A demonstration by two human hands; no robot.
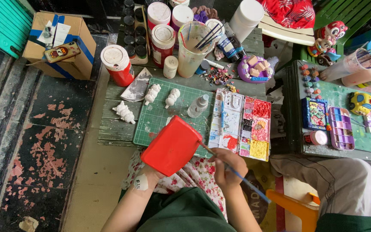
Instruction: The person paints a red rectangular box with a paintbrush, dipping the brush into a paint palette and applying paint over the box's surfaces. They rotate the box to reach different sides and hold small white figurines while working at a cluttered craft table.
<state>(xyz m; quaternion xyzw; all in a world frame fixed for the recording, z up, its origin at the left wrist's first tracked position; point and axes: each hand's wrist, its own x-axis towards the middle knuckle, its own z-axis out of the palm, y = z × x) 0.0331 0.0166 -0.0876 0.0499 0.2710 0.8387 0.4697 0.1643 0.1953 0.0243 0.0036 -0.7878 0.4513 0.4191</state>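
Note:
A red, box-shaped plaster piece is held up from below by my left hand, over the near edge of the green cutting mat. My right hand grips a thin blue-handled paintbrush, its tip touching the red piece's right side. Just right of the hands lies a white paint palette and a tray of mixed paints in red, black, pink and yellow.
Three unpainted white figurines and a small bottle rest on the wooden table. Paint jars and a cup of brushes stand behind. Another person's leg is at the right, by a second table with palettes.

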